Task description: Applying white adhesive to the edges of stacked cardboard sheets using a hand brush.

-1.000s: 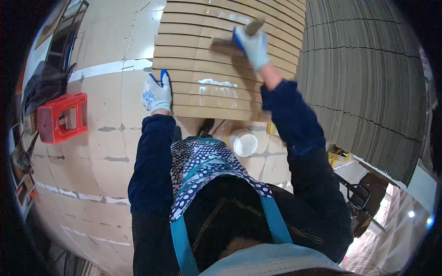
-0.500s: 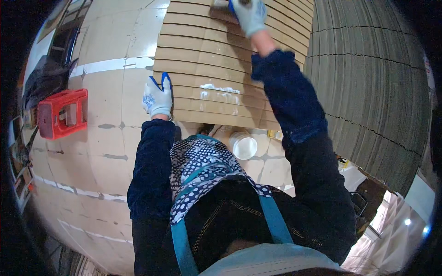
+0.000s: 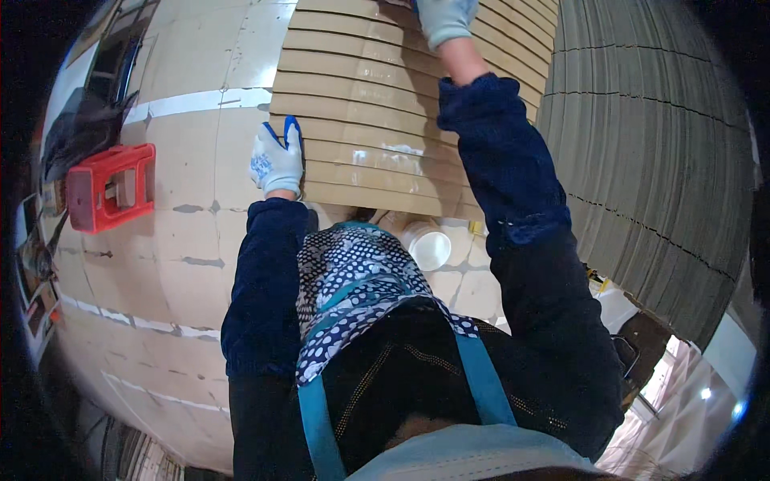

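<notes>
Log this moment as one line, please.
Left hand: at cardboard sheets, left edge | right hand: over far sheets, partly off-frame | white smears: on near sheets | white bucket: on floor

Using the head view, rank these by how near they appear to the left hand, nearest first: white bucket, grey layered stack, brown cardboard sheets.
From the left hand:
1. Brown cardboard sheets, immediately to its right.
2. White bucket, lower right, on the floor.
3. Grey layered stack, far right.
</notes>
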A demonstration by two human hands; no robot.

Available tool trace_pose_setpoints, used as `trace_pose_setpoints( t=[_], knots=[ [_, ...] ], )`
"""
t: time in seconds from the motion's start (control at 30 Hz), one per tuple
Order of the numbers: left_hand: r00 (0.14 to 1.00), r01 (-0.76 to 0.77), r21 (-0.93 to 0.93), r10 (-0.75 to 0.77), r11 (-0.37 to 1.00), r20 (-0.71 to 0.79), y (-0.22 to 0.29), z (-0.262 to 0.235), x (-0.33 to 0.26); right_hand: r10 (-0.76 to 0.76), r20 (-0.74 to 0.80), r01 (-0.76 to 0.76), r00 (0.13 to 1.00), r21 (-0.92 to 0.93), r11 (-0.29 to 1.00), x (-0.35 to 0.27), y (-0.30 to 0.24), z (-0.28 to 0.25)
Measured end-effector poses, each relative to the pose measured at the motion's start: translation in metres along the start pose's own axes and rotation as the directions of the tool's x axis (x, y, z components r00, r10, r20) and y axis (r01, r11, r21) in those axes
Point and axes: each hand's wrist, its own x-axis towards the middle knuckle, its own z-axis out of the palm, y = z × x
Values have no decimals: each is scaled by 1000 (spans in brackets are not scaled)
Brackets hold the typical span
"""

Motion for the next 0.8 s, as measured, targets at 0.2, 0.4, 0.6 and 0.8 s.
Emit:
trace_pose_setpoints(
  t=[0.2, 0.4, 0.6, 0.8],
  knots=[
    [1000, 10, 1, -10, 1000, 20, 3, -4, 0, -285, 361, 242, 888, 161, 957, -145, -11, -57],
    [1000, -12, -22, 11, 1000, -28, 4, -4, -1, 161, 589, -405, 792, 309, 861, -120, 28, -90],
    [1000, 4, -21, -4, 1000, 0, -4, 4, 1, 98, 103, -131, 990, 391, 911, 53, 97, -40],
    [994, -45, -34, 42, 998, -96, -7, 10, -1, 132, 402, -145, 906, 0, 989, -124, 89, -94]
  ],
)
